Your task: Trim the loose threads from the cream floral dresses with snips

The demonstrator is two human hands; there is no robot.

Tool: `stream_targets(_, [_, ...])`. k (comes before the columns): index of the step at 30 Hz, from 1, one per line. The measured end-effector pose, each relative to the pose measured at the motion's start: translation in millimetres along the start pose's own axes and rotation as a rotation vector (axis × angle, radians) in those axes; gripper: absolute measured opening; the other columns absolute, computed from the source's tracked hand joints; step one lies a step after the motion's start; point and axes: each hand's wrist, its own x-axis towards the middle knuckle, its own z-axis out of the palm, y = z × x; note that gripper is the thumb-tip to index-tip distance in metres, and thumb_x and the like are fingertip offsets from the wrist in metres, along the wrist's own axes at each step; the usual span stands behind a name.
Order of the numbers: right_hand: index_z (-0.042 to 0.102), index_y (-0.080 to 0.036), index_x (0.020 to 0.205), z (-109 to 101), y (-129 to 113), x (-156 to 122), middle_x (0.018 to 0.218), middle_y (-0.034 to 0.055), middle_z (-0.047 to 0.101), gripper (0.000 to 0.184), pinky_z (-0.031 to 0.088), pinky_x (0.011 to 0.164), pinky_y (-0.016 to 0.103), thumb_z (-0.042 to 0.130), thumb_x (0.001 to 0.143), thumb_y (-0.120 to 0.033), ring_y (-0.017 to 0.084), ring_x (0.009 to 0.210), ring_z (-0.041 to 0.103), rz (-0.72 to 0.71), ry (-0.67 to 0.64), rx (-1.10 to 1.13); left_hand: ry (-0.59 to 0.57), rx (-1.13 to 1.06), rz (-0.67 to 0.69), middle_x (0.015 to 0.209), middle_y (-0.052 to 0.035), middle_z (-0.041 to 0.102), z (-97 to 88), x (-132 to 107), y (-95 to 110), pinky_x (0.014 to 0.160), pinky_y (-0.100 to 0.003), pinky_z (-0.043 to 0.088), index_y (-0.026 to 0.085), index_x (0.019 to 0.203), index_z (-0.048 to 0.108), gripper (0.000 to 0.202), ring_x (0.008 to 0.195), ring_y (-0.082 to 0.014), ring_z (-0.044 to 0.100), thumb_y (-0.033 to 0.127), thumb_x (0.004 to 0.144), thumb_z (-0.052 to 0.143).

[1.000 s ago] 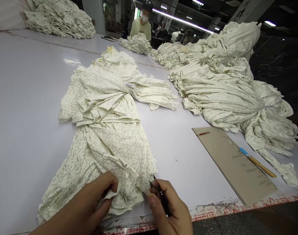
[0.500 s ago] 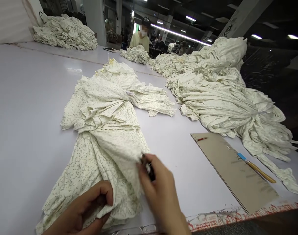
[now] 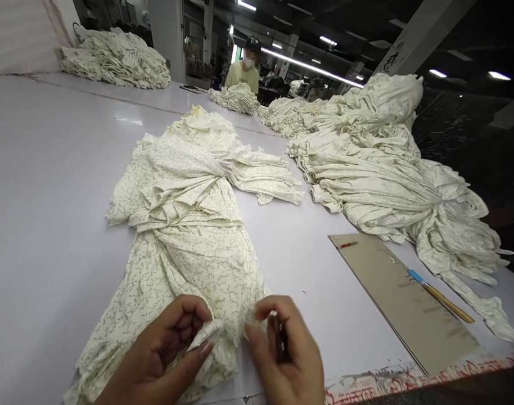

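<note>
A long stack of cream cotton fabric (image 3: 189,264) with a fine grey-green sprig print lies on the white cutting table (image 3: 50,185), gathered at its middle. At its near end, my left hand (image 3: 168,349) pinches a small fold of the fabric between thumb and fingers. My right hand (image 3: 288,349) sits just beside it, fingertips at the fabric's edge. That hand grips a small dark pointed tool (image 3: 282,343), mostly hidden by the fingers. I cannot tell exactly what the tool is.
To the right lie a cardboard sheet (image 3: 402,298), a red pen (image 3: 348,244) and a wooden-handled tool with blue tape (image 3: 442,298). A large fabric heap (image 3: 379,185) rises beyond them. A co-worker (image 3: 244,70) stands at the far end behind another pile (image 3: 234,98). The table's near edge runs along the bottom right.
My right hand has come back down from higher on the stack to sit beside my left hand. My left hand now lifts a small fold, and the view has tilted slightly.
</note>
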Motion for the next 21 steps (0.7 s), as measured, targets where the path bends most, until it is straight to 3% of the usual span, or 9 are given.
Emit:
stream_targets(3, [0.057, -0.029, 0.098, 9.6, -1.6, -15.9, 0.081, -0.0041, 0.054, 0.020, 0.039, 0.056, 0.020, 0.061, 0.079, -0.022, 0.012, 0.064, 0.051, 0.026, -0.187, 0.145, -0.001, 0.025, 0.028, 0.084, 0.0038, 0.060, 2.9, -1.6, 2.1, 0.075, -0.015, 0.049, 0.029, 0.093, 0.061, 0.019, 0.083, -0.0131, 0.058, 0.036, 0.078, 0.069])
stream_targets(5, [0.057, -0.026, 0.090, 14.8, 1.1, -19.8, 0.079, -0.0029, 0.054, 0.008, 0.039, 0.059, 0.021, 0.057, 0.083, -0.022, 0.013, 0.067, 0.051, 0.020, -0.243, 0.155, 0.017, 0.083, 0.092, 0.078, 0.0053, 0.059, 2.8, -3.7, 1.0, 0.072, -0.015, 0.048, 0.031, 0.095, 0.060, 0.018, 0.077, -0.0125, 0.057, 0.029, 0.078, 0.063])
stream_targets(6, [0.055, -0.024, 0.083, 15.9, 2.4, -20.6, 0.076, -0.0029, 0.052, 0.003, 0.037, 0.058, 0.022, 0.054, 0.086, -0.023, 0.013, 0.066, 0.050, 0.021, -0.243, 0.137, 0.032, 0.138, 0.134, 0.075, 0.0056, 0.058, 2.1, -4.8, -0.2, 0.068, -0.016, 0.048, 0.031, 0.096, 0.060, 0.021, 0.073, -0.0125, 0.056, 0.026, 0.076, 0.061])
stream_targets(9, [0.048, -0.023, 0.075, 14.9, 3.9, -21.9, 0.070, -0.0038, 0.047, 0.016, 0.031, 0.052, 0.022, 0.048, 0.090, -0.023, 0.011, 0.061, 0.045, 0.051, -0.180, 0.088, 0.114, 0.370, 0.251, 0.065, 0.0064, 0.051, -0.9, -7.6, -4.4, 0.058, -0.019, 0.041, 0.033, 0.097, 0.062, 0.032, 0.060, -0.0123, 0.048, 0.020, 0.069, 0.058])
stream_targets(11, [0.047, -0.023, 0.075, 14.1, 4.5, -23.9, 0.069, -0.0046, 0.044, 0.015, 0.030, 0.051, 0.022, 0.047, 0.090, -0.021, 0.011, 0.060, 0.043, 0.064, -0.142, 0.085, 0.131, 0.441, 0.248, 0.064, 0.0067, 0.049, -1.3, -8.4, -6.0, 0.056, -0.021, 0.038, 0.035, 0.099, 0.061, 0.034, 0.058, -0.0123, 0.046, 0.019, 0.069, 0.057])
stream_targets(13, [0.048, -0.024, 0.079, 16.4, 6.5, -26.6, 0.072, -0.0049, 0.045, 0.008, 0.032, 0.053, 0.022, 0.052, 0.084, -0.018, 0.011, 0.061, 0.044, 0.040, -0.138, 0.110, 0.083, 0.385, 0.196, 0.066, 0.0061, 0.049, 0.1, -8.4, -6.2, 0.056, -0.020, 0.039, 0.036, 0.104, 0.059, 0.035, 0.066, -0.0132, 0.051, 0.022, 0.072, 0.055])
stream_targets(16, [0.050, -0.025, 0.088, 24.8, 11.1, -30.0, 0.081, -0.0046, 0.050, 0.022, 0.037, 0.060, 0.022, 0.056, 0.071, -0.013, 0.012, 0.069, 0.048, -0.036, -0.146, 0.147, 0.017, 0.290, 0.159, 0.070, 0.0057, 0.050, 2.8, -8.0, -6.1, 0.059, -0.018, 0.042, 0.037, 0.108, 0.055, 0.034, 0.083, -0.0140, 0.056, 0.023, 0.077, 0.052])
stream_targets(21, [0.049, -0.024, 0.082, 31.3, 13.0, -28.8, 0.075, -0.0038, 0.051, 0.011, 0.037, 0.060, 0.022, 0.047, 0.083, -0.013, 0.012, 0.067, 0.048, -0.035, -0.122, 0.098, -0.026, 0.392, 0.281, 0.072, 0.0065, 0.052, -2.8, -9.0, -9.3, 0.060, -0.017, 0.044, 0.038, 0.114, 0.052, 0.042, 0.075, -0.0123, 0.056, 0.016, 0.077, 0.048])
